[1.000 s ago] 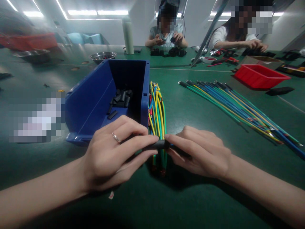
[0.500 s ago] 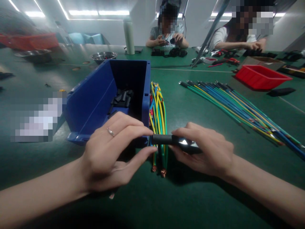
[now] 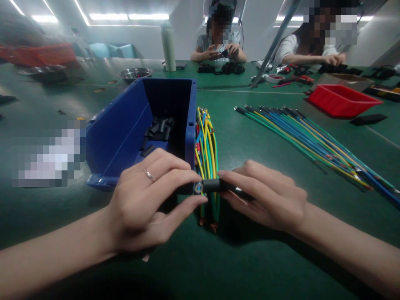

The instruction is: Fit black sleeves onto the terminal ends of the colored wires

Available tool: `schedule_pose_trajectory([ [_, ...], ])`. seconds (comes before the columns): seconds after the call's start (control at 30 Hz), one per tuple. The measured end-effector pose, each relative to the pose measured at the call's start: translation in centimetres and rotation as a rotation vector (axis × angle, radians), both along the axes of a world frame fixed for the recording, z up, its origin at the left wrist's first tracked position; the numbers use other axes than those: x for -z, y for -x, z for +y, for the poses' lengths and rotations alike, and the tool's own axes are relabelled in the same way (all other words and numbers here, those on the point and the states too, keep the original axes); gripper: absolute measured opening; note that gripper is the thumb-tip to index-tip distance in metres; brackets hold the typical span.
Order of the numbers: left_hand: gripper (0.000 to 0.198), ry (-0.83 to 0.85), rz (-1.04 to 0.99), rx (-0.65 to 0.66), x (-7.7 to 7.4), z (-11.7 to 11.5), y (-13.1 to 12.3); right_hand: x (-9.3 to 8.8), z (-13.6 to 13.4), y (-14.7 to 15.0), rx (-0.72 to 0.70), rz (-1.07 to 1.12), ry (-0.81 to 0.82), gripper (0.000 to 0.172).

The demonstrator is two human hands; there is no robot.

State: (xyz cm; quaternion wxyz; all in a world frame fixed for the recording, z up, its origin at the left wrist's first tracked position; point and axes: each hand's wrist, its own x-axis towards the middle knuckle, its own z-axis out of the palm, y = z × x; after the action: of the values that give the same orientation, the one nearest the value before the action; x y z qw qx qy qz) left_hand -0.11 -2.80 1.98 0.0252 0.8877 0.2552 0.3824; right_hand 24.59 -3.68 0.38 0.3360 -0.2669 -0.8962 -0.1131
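Just right of the blue bin's front corner, my two hands meet over a short black tube point(image 3: 211, 185), which looks like heat-shrink sleeve. My left hand point(image 3: 150, 200), with a ring on one finger, pinches a shiny metal ring terminal point(image 3: 198, 188) at the tube's left end. Closed around a glossy black cable point(image 3: 239, 190) at the tube's right end is my right hand point(image 3: 265, 196); its palm hides most of the cable. Beneath the tube lies a bundle of yellow, green and blue wires point(image 3: 208, 141) with bare copper ends toward me.
The blue bin point(image 3: 118, 133) holds several black tube pieces point(image 3: 161, 127). More wires point(image 3: 300, 137) fan out on the green table point(image 3: 265, 258) at right, near a red tray point(image 3: 343, 102). Two people work across the table. A metal bowl point(image 3: 136, 74) and pale green bottle point(image 3: 168, 48) stand behind.
My right fingers have shifted slightly left along the black tube. The metal ring terminal now shows between my left fingertips, and less of the glossy cable is visible.
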Motion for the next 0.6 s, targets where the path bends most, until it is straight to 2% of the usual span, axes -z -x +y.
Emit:
schedule_pose_trajectory([
  [0.13,0.005,0.004,0.03,0.011,-0.11,0.03,-0.02,0.09,0.01,0.04,-0.051,0.014,0.005,0.023],
  [0.43,0.009,0.114,-0.066,0.046,-0.63,-0.22,-0.1,0.29,0.26,-0.14,-0.063,-0.007,-0.031,0.041],
  [0.6,0.01,0.159,-0.087,0.034,-0.89,-0.27,-0.11,-0.25,0.09,-0.47,-0.049,-0.053,-0.051,0.034],
])
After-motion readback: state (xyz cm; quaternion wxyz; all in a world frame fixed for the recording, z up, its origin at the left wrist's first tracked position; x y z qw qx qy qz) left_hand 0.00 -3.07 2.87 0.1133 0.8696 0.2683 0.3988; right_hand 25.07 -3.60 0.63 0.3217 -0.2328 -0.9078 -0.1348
